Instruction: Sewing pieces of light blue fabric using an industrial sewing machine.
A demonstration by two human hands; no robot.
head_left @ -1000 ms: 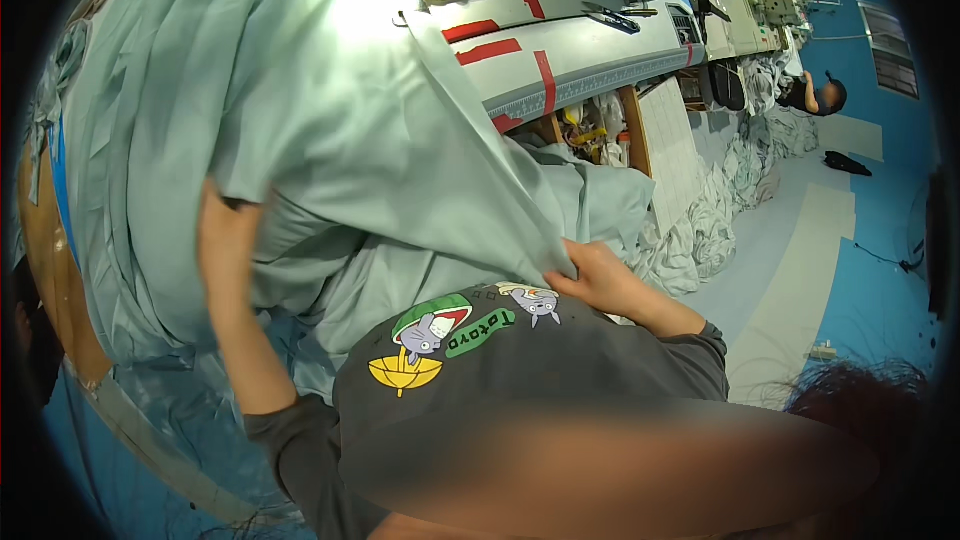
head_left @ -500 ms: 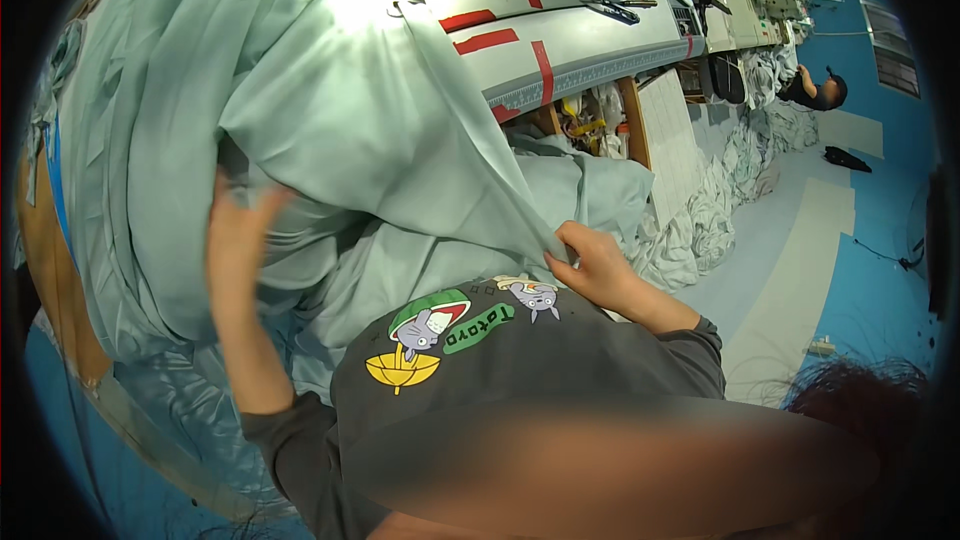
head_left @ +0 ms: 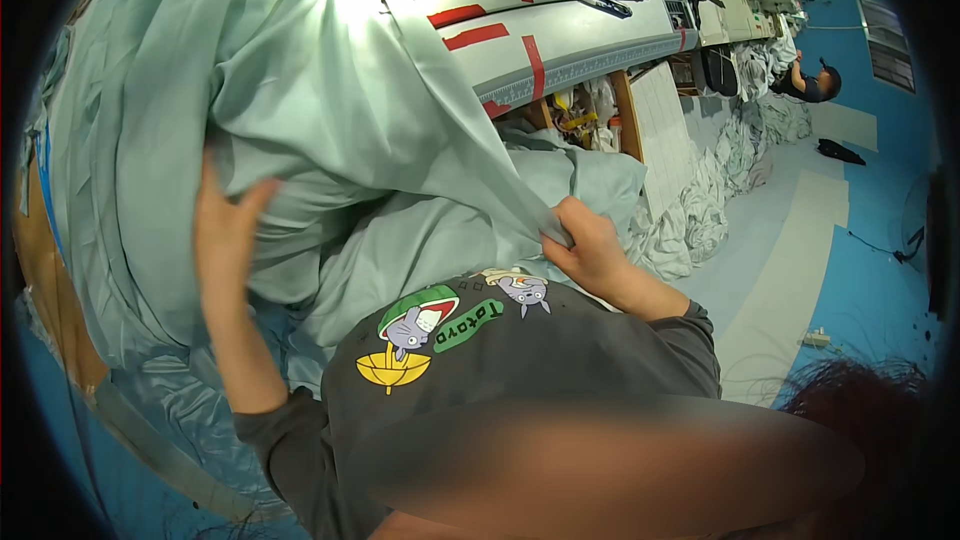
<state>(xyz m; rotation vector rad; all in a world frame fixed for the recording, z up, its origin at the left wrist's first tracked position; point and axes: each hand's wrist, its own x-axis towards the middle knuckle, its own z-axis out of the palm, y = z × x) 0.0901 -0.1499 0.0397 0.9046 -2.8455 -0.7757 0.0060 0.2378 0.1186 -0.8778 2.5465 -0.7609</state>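
Moved: pale-green cloth (head_left: 340, 130), its fold now beyond left fingers (head_left: 209, 202) — splayed | right fingers (head_left: 562, 256) — pinching its edge

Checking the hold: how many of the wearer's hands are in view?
2: the left hand, blurred, at the bunched pale green cloth; the right hand, gripping the cloth's edge.

On the dark grey shirt (head_left: 560, 370) of the person there is one word, written with dark letters on a long green patch (head_left: 468, 327), which lies slanted between the printed cartoon figures. Along the front edge of the white worktable (head_left: 590, 30) runs a grey ruler strip (head_left: 580, 67); its fine marks are visible, but they are too small for reading.
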